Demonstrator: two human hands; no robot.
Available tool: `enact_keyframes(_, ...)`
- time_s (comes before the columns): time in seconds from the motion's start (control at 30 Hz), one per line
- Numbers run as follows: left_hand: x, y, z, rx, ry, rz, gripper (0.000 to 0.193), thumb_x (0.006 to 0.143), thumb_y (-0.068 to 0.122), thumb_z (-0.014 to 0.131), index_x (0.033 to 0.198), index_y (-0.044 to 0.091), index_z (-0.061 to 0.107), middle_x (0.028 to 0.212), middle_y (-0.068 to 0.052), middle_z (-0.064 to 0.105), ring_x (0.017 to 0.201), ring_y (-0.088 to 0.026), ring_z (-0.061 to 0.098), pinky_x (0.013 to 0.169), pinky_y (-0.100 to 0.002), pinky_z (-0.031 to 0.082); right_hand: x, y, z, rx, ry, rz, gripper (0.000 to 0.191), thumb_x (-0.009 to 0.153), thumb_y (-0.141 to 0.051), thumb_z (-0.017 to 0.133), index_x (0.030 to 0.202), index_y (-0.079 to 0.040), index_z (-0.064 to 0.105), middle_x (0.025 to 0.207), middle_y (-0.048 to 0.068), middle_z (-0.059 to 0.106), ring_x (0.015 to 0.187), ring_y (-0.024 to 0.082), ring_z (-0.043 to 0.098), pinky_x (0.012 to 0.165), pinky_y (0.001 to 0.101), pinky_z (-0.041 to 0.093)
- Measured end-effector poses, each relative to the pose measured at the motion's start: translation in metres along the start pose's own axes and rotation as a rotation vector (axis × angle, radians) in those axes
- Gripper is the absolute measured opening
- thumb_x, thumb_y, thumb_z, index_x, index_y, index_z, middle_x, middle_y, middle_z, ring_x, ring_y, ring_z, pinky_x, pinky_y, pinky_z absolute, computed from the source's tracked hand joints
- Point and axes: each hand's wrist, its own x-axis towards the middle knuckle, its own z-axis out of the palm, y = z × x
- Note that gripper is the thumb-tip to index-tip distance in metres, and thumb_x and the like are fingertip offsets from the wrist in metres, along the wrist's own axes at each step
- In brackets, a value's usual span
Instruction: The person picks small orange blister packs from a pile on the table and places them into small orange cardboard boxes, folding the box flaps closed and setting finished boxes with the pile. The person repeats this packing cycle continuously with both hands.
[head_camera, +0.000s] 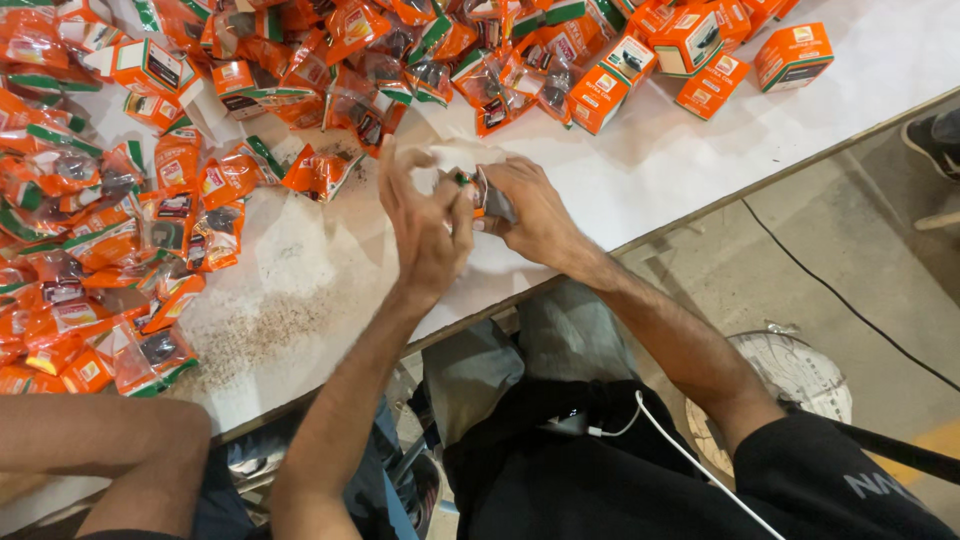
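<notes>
Both of my hands meet over the white table (660, 170), close to its near edge. My left hand (425, 225) and my right hand (530, 210) together grip one small orange plastic packet (478, 192) with a dark part inside. The fingers of both hands pinch the packet from either side, hiding most of it. An orange packet (318, 172) lies on the table just left of my left hand.
Several orange packets (100, 240) are heaped at the left and along the back. Small orange boxes (795, 55) stand at the back right. Another person's bare forearm (90, 440) rests at the lower left. A round white stool (790, 370) and a black cable (840, 300) are on the floor.
</notes>
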Motion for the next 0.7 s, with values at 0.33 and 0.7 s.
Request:
enact_keyframes(0.33, -0.002, -0.047, 0.035, -0.678, -0.138, -0.578, 0.023, 0.098, 0.005, 0.074, 0.089, -0.004, 0.055, 0.077, -0.004, 0.052, 0.062, -0.007, 0.047, 0.048, -0.026, 0.039, -0.008, -0.014, 0.003, 0.066, 0.022, 0.088, 0.062, 0.082, -0.009, 0.083, 0.135, -0.004, 0.049, 0.129, 0.014, 0.067, 0.118, 0.037, 0.063, 0.098, 0.0455, 0.052)
enact_keyframes(0.7, 0.008, -0.062, 0.003, -1.325, -0.275, -0.945, 0.011, 0.089, 0.003, 0.070, 0.099, -0.001, 0.069, 0.077, -0.005, 0.065, 0.063, -0.011, 0.061, 0.055, -0.032, 0.062, -0.007, -0.015, 0.002, -0.165, -0.006, -0.111, 0.059, 0.073, 0.003, 0.076, 0.128, -0.008, 0.058, 0.136, 0.014, 0.066, 0.116, 0.036, 0.065, 0.101, 0.0460, 0.050)
